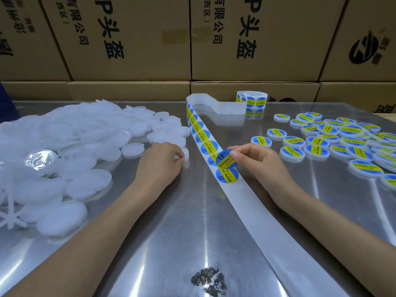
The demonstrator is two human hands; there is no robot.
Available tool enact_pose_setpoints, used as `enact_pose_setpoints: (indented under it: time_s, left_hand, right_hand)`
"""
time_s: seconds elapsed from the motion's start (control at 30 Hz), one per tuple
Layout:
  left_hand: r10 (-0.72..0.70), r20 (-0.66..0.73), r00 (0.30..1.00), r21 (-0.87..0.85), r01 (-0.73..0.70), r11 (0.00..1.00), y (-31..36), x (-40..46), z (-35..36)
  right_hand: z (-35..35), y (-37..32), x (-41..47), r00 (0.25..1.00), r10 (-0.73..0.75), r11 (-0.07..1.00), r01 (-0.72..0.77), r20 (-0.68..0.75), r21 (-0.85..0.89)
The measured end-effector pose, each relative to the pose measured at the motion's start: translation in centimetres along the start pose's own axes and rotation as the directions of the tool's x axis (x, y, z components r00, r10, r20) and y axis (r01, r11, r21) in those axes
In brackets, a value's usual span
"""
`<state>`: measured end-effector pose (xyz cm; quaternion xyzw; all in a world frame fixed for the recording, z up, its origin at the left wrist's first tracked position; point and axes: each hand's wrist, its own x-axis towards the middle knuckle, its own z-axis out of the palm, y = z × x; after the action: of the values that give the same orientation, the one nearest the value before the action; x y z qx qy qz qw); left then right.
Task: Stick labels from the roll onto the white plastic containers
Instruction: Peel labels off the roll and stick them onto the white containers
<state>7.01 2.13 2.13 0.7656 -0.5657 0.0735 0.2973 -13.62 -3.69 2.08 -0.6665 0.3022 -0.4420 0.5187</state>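
One label (226,161) pinched in right hand (255,159), just right of blank container (184,154) gripped by left hand (159,159); strip (214,146) between.

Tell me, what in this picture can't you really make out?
- Head view: the container under the left hand is mostly hidden by the fingers.
- The peeled label pinched by the right hand: its small print is too blurred.
- The label roll is far off; how much remains is unclear.
- The pile of unlabelled containers is cut off by the left edge.
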Motion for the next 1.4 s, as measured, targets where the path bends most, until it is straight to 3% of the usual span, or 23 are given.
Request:
enact_pose_setpoints:
  time_s: [0.23, 0.37, 0.47, 0.57, 0.63, 0.73, 1.1, 1.4]
  left_hand:
    - [-0.058, 0.064, 0.996, -0.142, 0.066, 0.988, -0.5, 0.2, 0.1]
    - [-0.108, 0.086, 0.99, -0.376, 0.132, 0.917, -0.3, 0.4, 0.1]
    - [-0.156, 0.087, 0.984, -0.606, 0.177, 0.775, 0.5, 0.7, -0.1]
    - [-0.146, 0.285, 0.947, -0.797, 0.319, 0.513, 1.4, 0.7, -0.3]
    - [-0.063, 0.427, 0.902, -0.816, 0.415, 0.403, 1.9, 0.3, -0.3]
    - [0.024, 0.536, 0.844, -0.801, 0.5, 0.328, 2.5, -0.2, 0.0]
    - [0.122, 0.567, 0.814, -0.813, 0.53, 0.244, 3.3, -0.5, 0.1]
    - [0.146, 0.559, 0.816, -0.82, 0.517, 0.246, 3.8, -0.8, 0.2]
  right_hand:
    - [0.2, -0.1, -0.3, 0.992, 0.111, 0.991, -0.114, 0.058, 0.065]
    - [0.2, -0.2, -0.4, 0.981, 0.155, 0.974, -0.171, 0.113, 0.147]
    - [0.1, -0.2, -0.3, 0.979, 0.167, 0.962, -0.187, 0.115, 0.198]
    - [-0.2, -0.1, -0.1, 0.975, 0.19, 0.947, -0.212, 0.111, 0.243]
    - [-0.3, -0.1, -0.1, 0.972, 0.204, 0.93, -0.231, 0.121, 0.287]
    - [-0.3, -0.1, 0.0, 0.967, 0.217, 0.912, -0.248, 0.13, 0.325]
    - [-0.1, 0.0, 0.1, 0.96, 0.254, 0.915, -0.277, 0.113, 0.293]
    - [-0.1, -0.1, 0.2, 0.955, 0.285, 0.915, -0.295, 0.076, 0.275]
